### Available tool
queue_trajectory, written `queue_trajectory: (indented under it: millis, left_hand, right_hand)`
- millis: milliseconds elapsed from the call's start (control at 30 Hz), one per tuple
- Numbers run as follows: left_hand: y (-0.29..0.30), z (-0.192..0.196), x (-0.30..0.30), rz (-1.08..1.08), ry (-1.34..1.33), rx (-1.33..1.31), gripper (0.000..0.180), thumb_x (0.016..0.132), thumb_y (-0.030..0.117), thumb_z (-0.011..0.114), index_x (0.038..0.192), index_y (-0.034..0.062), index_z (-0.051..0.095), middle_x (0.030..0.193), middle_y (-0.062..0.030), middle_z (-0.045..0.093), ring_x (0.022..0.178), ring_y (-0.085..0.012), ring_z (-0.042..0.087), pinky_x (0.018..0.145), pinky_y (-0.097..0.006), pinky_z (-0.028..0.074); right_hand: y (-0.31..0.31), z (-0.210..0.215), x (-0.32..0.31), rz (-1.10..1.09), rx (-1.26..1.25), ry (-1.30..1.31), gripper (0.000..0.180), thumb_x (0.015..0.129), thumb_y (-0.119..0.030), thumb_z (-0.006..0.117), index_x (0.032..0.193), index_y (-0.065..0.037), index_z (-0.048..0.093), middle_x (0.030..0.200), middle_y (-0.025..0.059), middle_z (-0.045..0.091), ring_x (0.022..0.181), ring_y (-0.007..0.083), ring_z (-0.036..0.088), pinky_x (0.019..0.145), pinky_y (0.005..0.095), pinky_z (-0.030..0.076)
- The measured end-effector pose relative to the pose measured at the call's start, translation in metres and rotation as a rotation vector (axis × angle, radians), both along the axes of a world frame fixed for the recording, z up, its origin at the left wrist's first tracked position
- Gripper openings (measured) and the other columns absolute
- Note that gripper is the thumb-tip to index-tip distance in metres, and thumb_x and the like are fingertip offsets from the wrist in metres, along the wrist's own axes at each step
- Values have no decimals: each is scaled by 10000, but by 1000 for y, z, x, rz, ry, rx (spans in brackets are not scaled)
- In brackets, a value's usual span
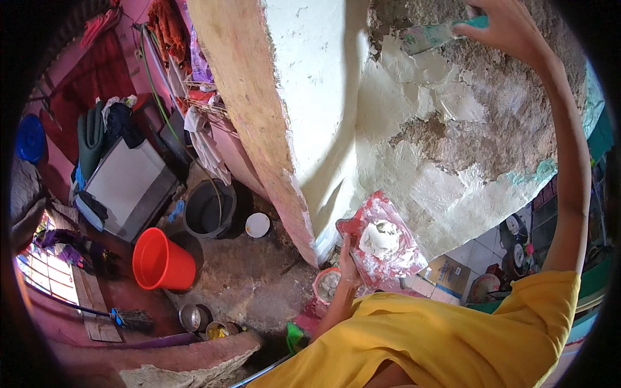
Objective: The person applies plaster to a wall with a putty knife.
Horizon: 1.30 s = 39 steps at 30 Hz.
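My right hand (508,29) is raised at the upper right, closed round the green handle of a putty knife (430,39). Its blade, smeared with filler, lies against the wall beside a bare, rough patch (517,123). White plaster (414,158) with ridged edges covers the wall below and left of that patch. Lower down, my left hand (351,268) grips a red plasterer's hawk (414,255) from its left side. A mound of white filler (380,238) sits on the hawk, and white smears cover its face. Some of the left fingers are hidden behind it.
A wall corner (317,249) juts out left of the hawk. Under my left arm stands a small bucket (326,284) of pale material. On the floor are a red bucket (165,262), a dark tub (210,210) and a white lid (257,225). A cardboard box (449,275) lies right.
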<state>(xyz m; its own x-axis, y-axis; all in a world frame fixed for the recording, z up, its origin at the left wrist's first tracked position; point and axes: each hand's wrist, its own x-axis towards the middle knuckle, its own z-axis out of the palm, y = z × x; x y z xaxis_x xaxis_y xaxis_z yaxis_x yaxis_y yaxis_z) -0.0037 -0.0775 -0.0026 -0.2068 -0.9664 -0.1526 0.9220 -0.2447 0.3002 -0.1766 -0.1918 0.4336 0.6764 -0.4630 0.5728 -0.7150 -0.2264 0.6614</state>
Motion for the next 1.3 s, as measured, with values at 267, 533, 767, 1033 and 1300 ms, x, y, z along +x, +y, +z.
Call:
queue_trajectory:
  millis: [267, 533, 767, 1033, 1300]
  left_hand:
    - [-5, 5, -2, 18, 22, 25, 438, 883, 371, 399, 1193, 63, 415, 1153, -93, 491, 1032, -246, 498, 874, -398, 417]
    - [-10, -17, 0, 96, -29, 55, 437, 876, 381, 433, 1173, 60, 444, 1131, -77, 513, 1011, -222, 510, 857, -377, 427]
    - [-14, -7, 2, 104, -51, 131, 423, 881, 378, 419, 1160, 63, 454, 1143, -87, 511, 1016, -222, 507, 873, -379, 420]
    - [-12, 0, 5, 99, -65, 125, 440, 883, 371, 412, 1185, 51, 427, 1135, -87, 513, 1006, -219, 516, 862, -384, 436]
    - [-14, -10, 4, 100, -69, 94, 403, 867, 348, 443, 1167, 79, 439, 1111, -72, 516, 1005, -226, 514, 856, -380, 431]
  right_hand:
    - [-19, -71, -3, -2, 72, -77, 316, 741, -367, 602, 846, -69, 576, 720, 108, 582, 700, 285, 579, 623, 391, 460]
    - [21, -58, -43, -36, -114, -136, 359, 765, -393, 607, 989, -112, 602, 720, 89, 623, 589, 176, 605, 518, 291, 476]
    - [18, -156, -33, 56, 202, -375, 285, 770, -335, 617, 904, -87, 572, 612, 76, 597, 484, 225, 578, 429, 320, 440]
    - [40, -127, -67, -107, 161, -459, 272, 756, -303, 647, 858, -60, 582, 602, 90, 601, 491, 201, 591, 443, 314, 441]
    - [54, -138, -76, 67, 123, -462, 271, 709, -301, 692, 795, -57, 610, 594, 83, 587, 504, 177, 593, 470, 293, 459]
